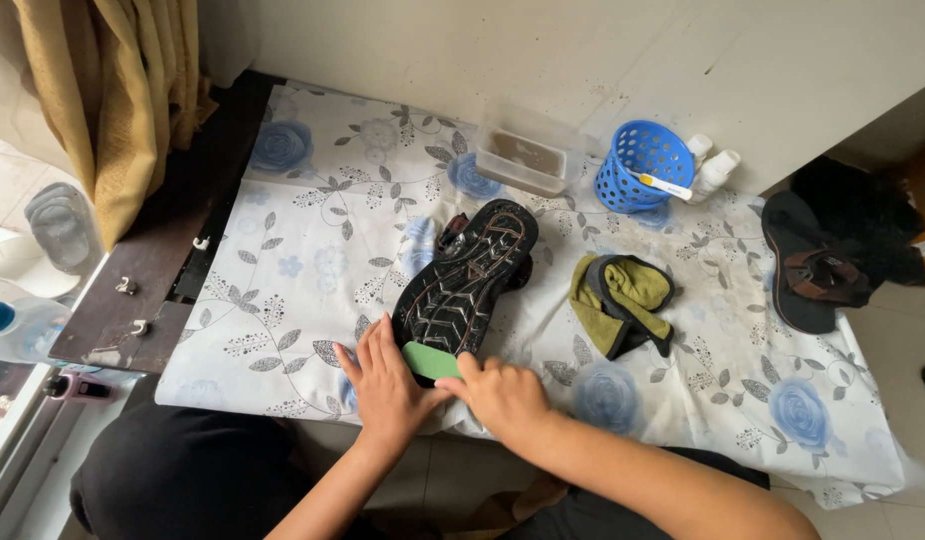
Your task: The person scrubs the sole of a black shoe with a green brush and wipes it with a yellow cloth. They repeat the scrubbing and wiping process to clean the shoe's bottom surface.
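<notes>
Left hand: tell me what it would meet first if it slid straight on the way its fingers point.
The left hand points up the table; it would likely run along the upturned black sandal it already touches.

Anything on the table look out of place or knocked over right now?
The blue basket lies tipped on its side near the wall, white bottles sticking out. The second sandal overhangs the table's right edge. Both hands press a green pad on the upturned sandal sole.

A table under a white, blue-flowered cloth is carrying 1 upturned black sandal near the middle; an olive rag is lying right; a clear tub and blue basket are sitting far; another sandal is resting far right.
</notes>
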